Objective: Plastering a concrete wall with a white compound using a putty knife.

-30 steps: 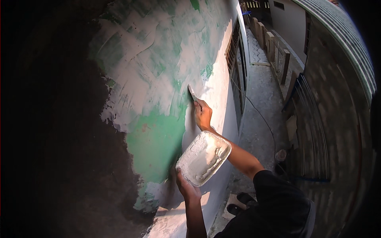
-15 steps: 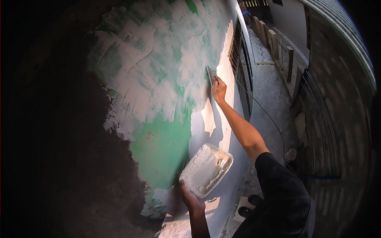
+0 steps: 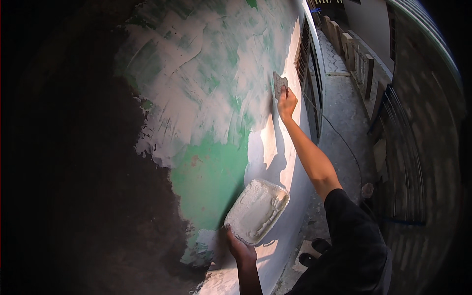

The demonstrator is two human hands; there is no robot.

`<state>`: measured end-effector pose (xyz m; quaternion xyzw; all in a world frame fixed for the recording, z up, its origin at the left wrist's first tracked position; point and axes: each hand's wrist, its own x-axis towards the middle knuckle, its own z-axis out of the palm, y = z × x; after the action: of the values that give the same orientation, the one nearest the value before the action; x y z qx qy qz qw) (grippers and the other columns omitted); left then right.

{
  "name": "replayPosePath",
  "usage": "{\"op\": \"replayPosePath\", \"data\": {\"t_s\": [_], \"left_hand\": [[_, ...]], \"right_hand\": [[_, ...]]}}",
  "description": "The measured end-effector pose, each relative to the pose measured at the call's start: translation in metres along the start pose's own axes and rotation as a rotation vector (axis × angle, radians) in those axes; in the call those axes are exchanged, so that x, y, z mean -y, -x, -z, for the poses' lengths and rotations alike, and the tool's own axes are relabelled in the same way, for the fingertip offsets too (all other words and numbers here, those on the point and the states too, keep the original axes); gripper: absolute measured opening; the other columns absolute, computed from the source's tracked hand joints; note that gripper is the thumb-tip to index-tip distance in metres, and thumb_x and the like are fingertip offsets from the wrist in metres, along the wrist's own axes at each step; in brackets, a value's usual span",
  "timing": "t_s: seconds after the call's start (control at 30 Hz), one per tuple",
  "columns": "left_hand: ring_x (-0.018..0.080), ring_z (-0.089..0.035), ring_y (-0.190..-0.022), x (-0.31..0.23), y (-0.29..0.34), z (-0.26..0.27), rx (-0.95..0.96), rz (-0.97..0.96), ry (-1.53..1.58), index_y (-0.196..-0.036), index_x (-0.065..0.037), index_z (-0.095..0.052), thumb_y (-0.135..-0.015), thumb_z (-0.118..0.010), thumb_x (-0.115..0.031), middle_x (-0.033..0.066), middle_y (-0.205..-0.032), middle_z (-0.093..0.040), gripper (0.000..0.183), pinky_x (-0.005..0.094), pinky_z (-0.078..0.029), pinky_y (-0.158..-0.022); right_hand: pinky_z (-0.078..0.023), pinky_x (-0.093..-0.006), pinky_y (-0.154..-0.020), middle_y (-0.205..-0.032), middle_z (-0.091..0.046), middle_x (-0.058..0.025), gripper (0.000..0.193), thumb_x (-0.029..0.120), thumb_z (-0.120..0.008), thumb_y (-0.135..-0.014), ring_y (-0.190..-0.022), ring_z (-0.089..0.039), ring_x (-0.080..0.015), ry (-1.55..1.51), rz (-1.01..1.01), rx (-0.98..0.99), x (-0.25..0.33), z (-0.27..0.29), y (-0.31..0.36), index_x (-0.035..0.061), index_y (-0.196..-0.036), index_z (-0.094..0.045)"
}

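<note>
Right hand (image 3: 286, 104) clamped on putty knife (image 3: 280, 84), blade flat against wall (image 3: 206, 98) at upper centre of frame, likely to spread white filler thin over green paint. Right arm stretched out long, elbow nearly straight. Left hand (image 3: 240, 248) at lower centre grips tray of white putty (image 3: 257, 210) by its lower edge, held close beside wall and tilted up, probably for easy reloading.

wall (image 3: 206, 98) left | tray (image 3: 257, 210) low, before wall | scraper (image 3: 279, 84) above tray, on wall
</note>
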<state>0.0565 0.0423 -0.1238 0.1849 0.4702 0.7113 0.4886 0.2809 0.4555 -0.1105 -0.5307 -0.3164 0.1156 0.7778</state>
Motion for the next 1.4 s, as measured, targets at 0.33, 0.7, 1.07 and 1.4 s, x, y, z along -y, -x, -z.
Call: {"op": "replayPosePath", "data": {"t_s": [0.33,0.7,1.07,1.4], "left_hand": [[0.0272,-0.048,-0.127,-0.013,-0.004,0.0,-0.049,-0.027,0.1,-0.133,0.002,-0.046,-0.099,-0.046,-0.031,0.0147,-0.137,-0.051,0.048,0.0417,-0.035,-0.108],[0.03,-0.048,-0.128,-0.002,-0.006,-0.039,0.12,0.093,0.157,-0.14,-0.011,-0.037,-0.098,-0.049,-0.034,0.0115,-0.143,-0.043,0.05,0.0491,-0.043,-0.101],[0.0328,-0.042,-0.131,0.008,-0.007,-0.034,0.129,0.154,0.162,-0.143,-0.012,-0.032,-0.097,-0.051,-0.039,0.0112,-0.145,-0.038,0.057,0.0535,-0.042,-0.101],[0.0308,-0.042,-0.132,-0.008,0.007,-0.027,0.148,0.036,0.147,-0.144,-0.015,-0.03,-0.098,-0.051,-0.037,0.0107,-0.147,-0.037,0.056,0.0517,-0.044,-0.1]], "right_hand": [[-0.043,-0.0369,-0.06,-0.064,-0.057,-0.0177,0.037,0.03,-0.055,-0.097,-0.056,-0.05,-0.0222,-0.066,0.011,0.194,0.019,0.003,0.055,-0.004,-0.087,-0.063],[-0.048,-0.0424,-0.07,-0.082,-0.066,-0.0257,0.033,0.027,-0.054,-0.096,-0.075,-0.064,-0.0411,0.08,0.016,0.169,0.009,-0.005,0.023,-0.0035,-0.1,-0.067],[-0.043,-0.0308,-0.063,-0.068,-0.058,-0.0055,0.044,0.037,-0.054,-0.098,-0.065,-0.049,-0.0122,-0.222,-0.11,0.334,0.005,0.045,0.059,-0.0047,-0.09,-0.063],[-0.037,-0.0296,-0.057,-0.062,-0.051,-0.0026,0.036,0.03,-0.056,-0.098,-0.062,-0.04,-0.0094,-0.169,-0.105,0.479,0.051,0.09,0.156,-0.0035,-0.087,-0.062]]}}
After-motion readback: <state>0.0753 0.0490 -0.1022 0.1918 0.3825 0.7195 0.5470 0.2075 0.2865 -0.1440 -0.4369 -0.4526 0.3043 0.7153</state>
